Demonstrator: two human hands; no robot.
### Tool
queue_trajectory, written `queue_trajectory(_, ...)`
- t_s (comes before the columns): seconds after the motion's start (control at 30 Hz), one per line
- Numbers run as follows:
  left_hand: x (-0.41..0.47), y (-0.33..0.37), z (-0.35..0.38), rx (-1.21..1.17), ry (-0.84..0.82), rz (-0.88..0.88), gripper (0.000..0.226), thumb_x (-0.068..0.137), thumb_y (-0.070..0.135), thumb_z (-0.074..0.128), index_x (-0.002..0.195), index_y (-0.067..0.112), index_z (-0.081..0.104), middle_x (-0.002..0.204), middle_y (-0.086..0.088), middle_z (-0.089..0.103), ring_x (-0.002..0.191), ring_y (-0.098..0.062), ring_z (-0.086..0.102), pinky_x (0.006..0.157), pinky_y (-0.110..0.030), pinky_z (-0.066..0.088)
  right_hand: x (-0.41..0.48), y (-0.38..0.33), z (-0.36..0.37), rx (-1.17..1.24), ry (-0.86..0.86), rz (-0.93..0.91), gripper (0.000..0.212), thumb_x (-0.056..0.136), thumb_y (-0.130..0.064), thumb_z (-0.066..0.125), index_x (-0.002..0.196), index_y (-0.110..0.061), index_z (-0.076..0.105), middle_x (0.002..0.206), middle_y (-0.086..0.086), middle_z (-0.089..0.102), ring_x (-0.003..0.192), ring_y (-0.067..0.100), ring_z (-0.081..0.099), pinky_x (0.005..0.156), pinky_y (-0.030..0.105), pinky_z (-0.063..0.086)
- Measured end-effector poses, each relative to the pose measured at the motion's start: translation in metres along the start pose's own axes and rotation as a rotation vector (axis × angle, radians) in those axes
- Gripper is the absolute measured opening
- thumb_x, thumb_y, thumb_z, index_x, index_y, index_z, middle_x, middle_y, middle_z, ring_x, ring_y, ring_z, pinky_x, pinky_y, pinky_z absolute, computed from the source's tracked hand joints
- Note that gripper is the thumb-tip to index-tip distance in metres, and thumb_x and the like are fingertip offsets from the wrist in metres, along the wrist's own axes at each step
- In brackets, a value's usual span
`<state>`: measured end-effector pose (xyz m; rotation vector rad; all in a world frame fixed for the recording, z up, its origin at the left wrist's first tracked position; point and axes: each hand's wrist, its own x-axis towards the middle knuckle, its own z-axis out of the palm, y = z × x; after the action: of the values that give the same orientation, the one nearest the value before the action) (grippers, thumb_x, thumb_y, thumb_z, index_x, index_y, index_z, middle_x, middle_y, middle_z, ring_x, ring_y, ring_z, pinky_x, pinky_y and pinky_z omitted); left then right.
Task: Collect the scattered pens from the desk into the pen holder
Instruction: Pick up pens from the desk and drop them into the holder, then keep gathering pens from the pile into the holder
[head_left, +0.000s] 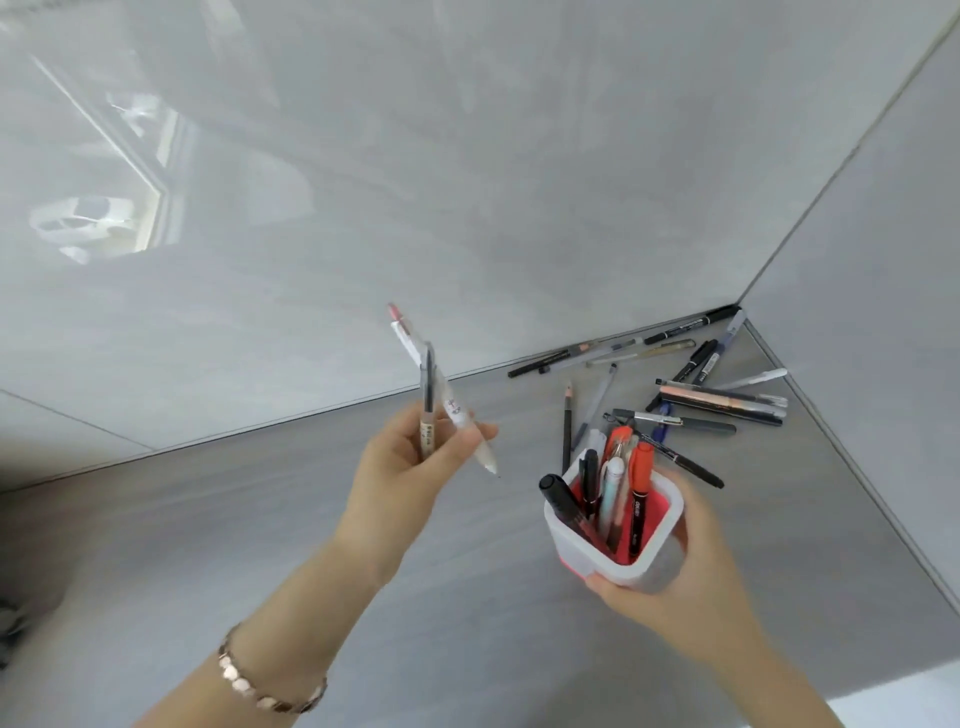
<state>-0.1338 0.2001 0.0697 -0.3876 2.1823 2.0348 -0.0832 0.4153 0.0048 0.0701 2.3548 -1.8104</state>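
Note:
My left hand is raised above the desk and grips two pens: a white pen with a pink end and a clear one with a dark core, both pointing up and away. My right hand holds the pen holder, a square white cup with a red inside, lifted and tilted toward me. Several pens stand in it, among them black and orange markers. More scattered pens lie on the grey desk in the far right corner, beyond the holder.
Glossy grey walls meet at the corner behind the pen pile. A black pencil lies just past the holder. The desk's front edge shows at lower right. A bracelet sits on my left wrist.

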Motion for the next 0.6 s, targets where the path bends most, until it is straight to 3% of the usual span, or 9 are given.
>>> queue_trajectory(0.13, -0.039, 0.008, -0.012, -0.089, -0.003, 0.051, 0.006, 0.080, 0.002, 0.060, 0.082, 0.008, 0.061, 0.080, 0.006, 0.076, 0.063, 0.004, 0.064, 0.057, -0.004, 0.043, 0.001, 0.003, 0.041, 0.016, -0.162, 0.008, 0.085, 0.053, 0.000, 0.084, 0.112, -0.045, 0.044, 0.112, -0.029, 0.057, 0.109, -0.006, 0.055, 0.082, 0.004, 0.045)
queue_trajectory(0.27, -0.051, -0.019, -0.009, 0.140, -0.043, 0.030, 0.011, 0.077, 0.007, 0.066, 0.076, 0.018, 0.069, 0.077, -0.003, 0.074, 0.076, -0.020, 0.067, 0.065, -0.023, 0.053, -0.004, 0.004, 0.069, 0.018, -0.223, -0.006, 0.086, 0.052, -0.011, 0.085, 0.121, -0.038, 0.042, 0.123, -0.011, 0.055, 0.119, 0.009, 0.052, 0.098, 0.028, 0.047)
queue_trajectory(0.33, -0.054, -0.032, -0.009, 0.364, -0.034, 0.054, 0.017, 0.076, 0.013, 0.067, 0.066, 0.027, 0.066, 0.081, 0.003, 0.064, 0.085, -0.023, 0.053, 0.071, -0.014, 0.041, -0.008, 0.004, 0.074, 0.021, -0.224, -0.016, 0.085, 0.053, -0.011, 0.085, 0.121, -0.038, 0.042, 0.124, -0.009, 0.053, 0.118, 0.006, 0.051, 0.095, 0.021, 0.048)
queue_trajectory(0.43, -0.063, -0.038, -0.012, 0.563, -0.033, 0.083, 0.016, 0.078, 0.014, 0.064, 0.080, 0.029, 0.066, 0.108, 0.012, 0.040, 0.105, -0.011, 0.030, 0.077, 0.002, 0.028, -0.015, 0.003, 0.075, 0.017, -0.206, -0.024, 0.083, 0.055, -0.010, 0.085, 0.119, -0.039, 0.042, 0.122, -0.012, 0.054, 0.113, 0.000, 0.053, 0.086, 0.006, 0.045)
queue_trajectory(0.53, -0.071, -0.037, -0.019, 0.551, -0.079, 0.109, 0.035, 0.080, 0.014, 0.061, 0.097, 0.041, 0.049, 0.113, 0.013, 0.037, 0.107, -0.008, 0.032, 0.078, -0.007, 0.031, -0.019, 0.002, 0.072, 0.016, -0.186, -0.040, 0.081, 0.055, -0.004, 0.085, 0.113, -0.043, 0.044, 0.115, -0.018, 0.057, 0.109, -0.002, 0.056, 0.082, 0.006, 0.046)
queue_trajectory(0.6, -0.077, -0.030, -0.028, 0.511, -0.082, 0.106, 0.039, 0.085, 0.012, 0.054, 0.101, 0.043, 0.036, 0.103, 0.019, 0.039, 0.093, 0.000, 0.039, 0.074, -0.009, 0.036, -0.020, 0.002, 0.070, 0.000, -0.168, -0.042, 0.080, 0.054, -0.002, 0.084, 0.111, -0.043, 0.046, 0.112, -0.021, 0.058, 0.108, -0.004, 0.056, 0.081, 0.004, 0.045)
